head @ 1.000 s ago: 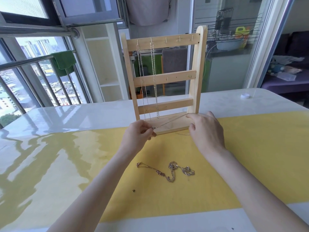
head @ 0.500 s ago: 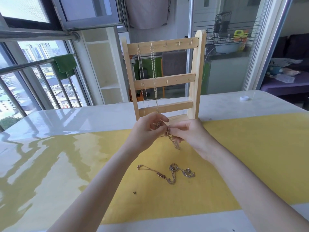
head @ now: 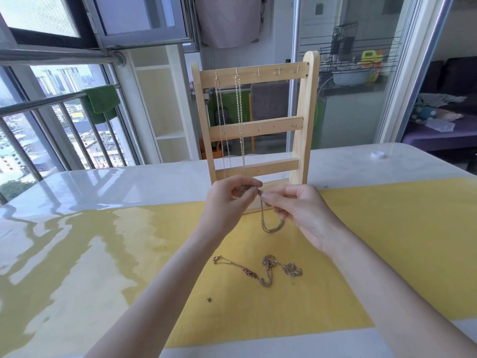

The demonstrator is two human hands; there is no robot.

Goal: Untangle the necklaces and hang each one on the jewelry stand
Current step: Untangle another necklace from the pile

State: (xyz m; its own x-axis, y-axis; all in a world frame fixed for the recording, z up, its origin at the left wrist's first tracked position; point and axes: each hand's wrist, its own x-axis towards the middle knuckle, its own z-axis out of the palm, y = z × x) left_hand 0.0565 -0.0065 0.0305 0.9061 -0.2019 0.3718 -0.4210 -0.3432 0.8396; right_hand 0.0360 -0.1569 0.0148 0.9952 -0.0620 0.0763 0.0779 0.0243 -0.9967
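A wooden jewelry stand (head: 254,127) with three bars stands upright on the table. Two thin chains (head: 229,130) hang from the two leftmost hooks of its top bar. In front of the stand's base, my left hand (head: 227,200) and my right hand (head: 299,208) both pinch a silver necklace (head: 269,223) near its clasp; its loop droops below my right fingers. A tangled bunch of necklaces (head: 263,270) lies on the yellow mat nearer to me.
The yellow mat (head: 387,241) covers the middle of a glossy white table (head: 103,184). A small white cap (head: 377,155) sits at the far right. A tiny dark piece (head: 209,299) lies on the mat. A window railing runs along the left.
My hands came together from holding the necklace stretched across the stand's base. The chain is now lifted and hangs as a loop between them.
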